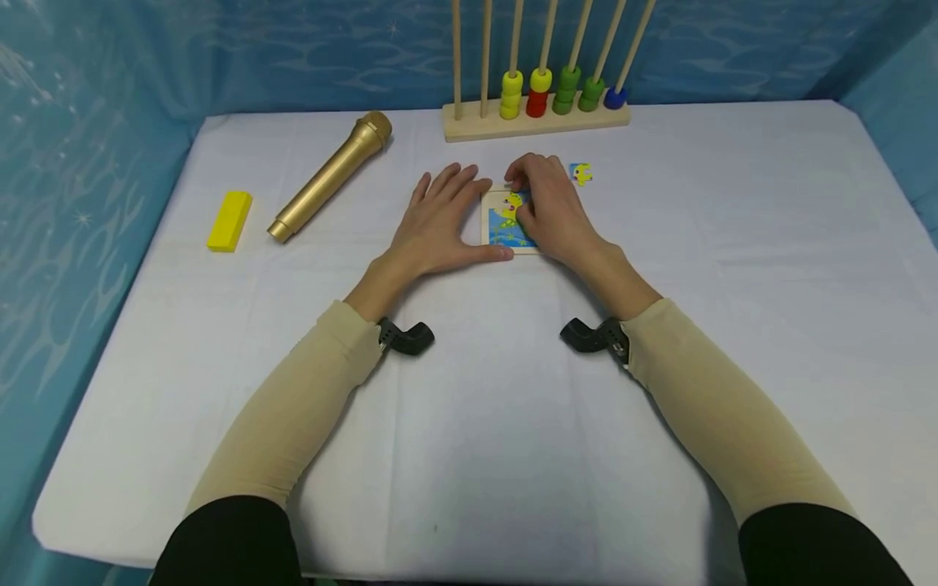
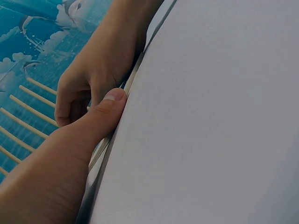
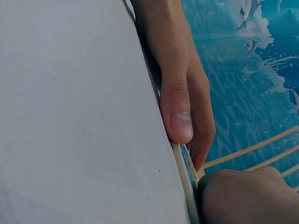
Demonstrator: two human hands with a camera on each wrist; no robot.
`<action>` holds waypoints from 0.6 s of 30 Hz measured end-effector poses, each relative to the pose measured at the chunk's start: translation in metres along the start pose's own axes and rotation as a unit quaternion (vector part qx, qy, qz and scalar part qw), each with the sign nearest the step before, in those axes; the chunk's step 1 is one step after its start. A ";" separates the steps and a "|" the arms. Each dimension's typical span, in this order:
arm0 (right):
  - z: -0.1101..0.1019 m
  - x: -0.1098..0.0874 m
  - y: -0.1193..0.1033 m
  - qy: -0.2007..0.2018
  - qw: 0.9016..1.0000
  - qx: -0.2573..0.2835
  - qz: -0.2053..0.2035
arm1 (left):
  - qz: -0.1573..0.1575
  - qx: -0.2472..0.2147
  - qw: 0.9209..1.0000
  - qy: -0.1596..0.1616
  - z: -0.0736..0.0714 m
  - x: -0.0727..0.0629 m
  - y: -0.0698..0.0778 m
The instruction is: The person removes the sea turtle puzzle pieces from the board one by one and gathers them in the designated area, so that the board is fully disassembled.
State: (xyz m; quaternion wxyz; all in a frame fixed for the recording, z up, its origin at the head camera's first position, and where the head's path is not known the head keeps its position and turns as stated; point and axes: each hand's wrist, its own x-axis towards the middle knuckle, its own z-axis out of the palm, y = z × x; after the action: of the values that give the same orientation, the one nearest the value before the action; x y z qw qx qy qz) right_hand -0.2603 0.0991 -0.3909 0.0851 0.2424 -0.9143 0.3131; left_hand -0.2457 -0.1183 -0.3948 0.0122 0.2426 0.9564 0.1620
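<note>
A small wooden-framed picture puzzle (image 1: 506, 234) lies flat, showing a yellow figure on blue. My left hand (image 1: 436, 224) spreads beside it, thumb along the near edge and forefinger at the far left corner. Over the puzzle's right part bends my right hand (image 1: 551, 203), its fingers curled and its thumb down on the picture; its palm hides that side, and I cannot tell whether a piece is between the fingertips. Just beyond the right hand sits a loose puzzle piece (image 1: 581, 173), yellow and blue. The left wrist view shows the left thumb (image 2: 114, 95) at the frame.
A wooden bead rack (image 1: 469, 129) with upright rods and coloured beads stands at the table's back edge. To the left lie a gold microphone (image 1: 330, 179) and a yellow block (image 1: 230, 221). White cloth covers the table (image 1: 476, 423); blue curtain (image 1: 308, 49) hangs behind.
</note>
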 end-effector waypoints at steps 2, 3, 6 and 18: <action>0.000 0.000 0.000 0.000 1.000 0.003 -0.001 | 0.001 -0.001 1.000 0.000 0.000 0.000 0.000; 0.001 0.000 -0.001 0.000 1.000 0.005 -0.002 | 0.001 -0.001 1.000 0.000 0.000 -0.001 0.000; 0.001 0.000 -0.002 -0.001 1.000 0.009 -0.002 | -0.001 -0.001 1.000 -0.001 0.000 -0.001 0.000; -0.002 0.001 -0.002 -0.004 0.999 0.036 0.023 | -0.001 0.001 1.000 0.001 0.000 0.001 0.000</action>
State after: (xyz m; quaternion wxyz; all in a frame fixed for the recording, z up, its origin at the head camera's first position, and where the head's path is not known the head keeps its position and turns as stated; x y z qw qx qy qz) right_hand -0.2598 0.0988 -0.3878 0.0651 0.2253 -0.9081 0.3470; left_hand -0.2460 -0.1180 -0.3943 0.0112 0.2419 0.9568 0.1609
